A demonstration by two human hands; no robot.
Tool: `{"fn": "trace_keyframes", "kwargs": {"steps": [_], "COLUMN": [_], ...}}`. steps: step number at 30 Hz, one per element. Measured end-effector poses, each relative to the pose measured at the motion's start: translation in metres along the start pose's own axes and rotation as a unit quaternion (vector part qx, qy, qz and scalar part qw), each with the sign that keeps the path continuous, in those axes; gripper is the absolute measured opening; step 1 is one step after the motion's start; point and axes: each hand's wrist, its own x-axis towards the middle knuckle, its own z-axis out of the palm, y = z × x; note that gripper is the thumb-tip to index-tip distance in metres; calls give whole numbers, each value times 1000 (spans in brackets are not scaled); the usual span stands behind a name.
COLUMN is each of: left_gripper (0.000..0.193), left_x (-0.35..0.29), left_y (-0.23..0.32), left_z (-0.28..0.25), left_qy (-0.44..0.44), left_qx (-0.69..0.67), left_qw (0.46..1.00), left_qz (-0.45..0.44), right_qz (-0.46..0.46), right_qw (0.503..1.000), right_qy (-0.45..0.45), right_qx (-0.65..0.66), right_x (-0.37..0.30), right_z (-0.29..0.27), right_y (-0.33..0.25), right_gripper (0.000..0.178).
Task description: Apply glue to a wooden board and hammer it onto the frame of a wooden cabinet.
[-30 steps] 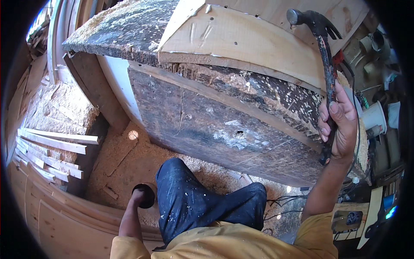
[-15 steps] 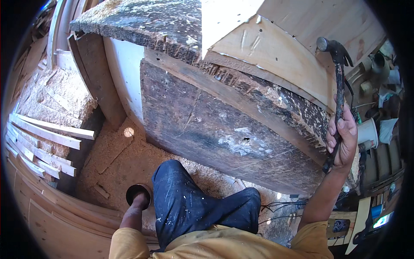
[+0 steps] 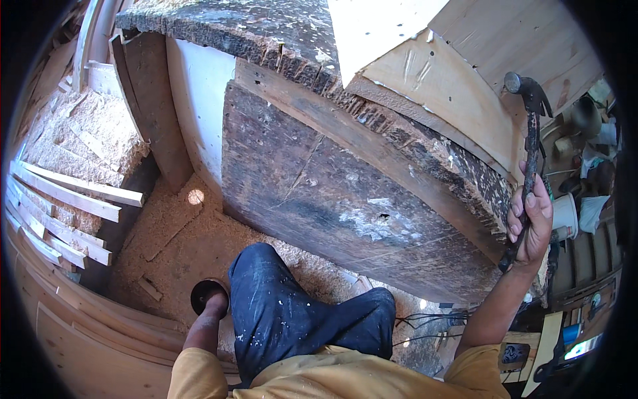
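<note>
My right hand (image 3: pixel 530 223) is closed around the lower handle of a dark claw hammer (image 3: pixel 531 126), held upright at the right end of a worn, dark workbench (image 3: pixel 345 199). The hammer head stands beside a pale plywood panel (image 3: pixel 458 100) lying on the bench top. My left hand (image 3: pixel 211 304) reaches down to a dark round object (image 3: pixel 201 292) on the sawdust floor; its fingers are hidden. My knee in dark paint-speckled trousers (image 3: pixel 292 312) is bent in front of the bench.
Pale wood slats (image 3: pixel 66 199) are stacked at the left on sawdust. Curved plywood sheets (image 3: pixel 73 339) lie at the lower left. Cables (image 3: pixel 432 319) run under the bench. Containers and a white cup (image 3: pixel 565 216) crowd the right edge.
The view has swung, so the bench front fills more of the picture. My right hand and the hammer sit lower and further right. My left hand stays on the round object.
</note>
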Motion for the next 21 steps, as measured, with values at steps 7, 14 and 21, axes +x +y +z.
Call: {"fn": "trace_keyframes", "kwargs": {"steps": [7,14,21], "left_gripper": [34,26,26], "left_x": [-18,-15,-7], "left_y": [4,8,-11], "left_z": [-35,-31,-58], "left_qy": [-96,12,-170], "left_qx": [72,-118,80], "left_qw": [992,992,981], "left_qz": [38,-39,43], "right_qz": [-2,-6,-38], "right_qw": [1000,1000,983], "right_qy": [2,-15,-146], "right_qx": [-4,-8,-107], "right_x": [1,0,18], "right_z": [2,-9,-62], "right_y": [0,2,8], "right_gripper": [56,56,39]}}
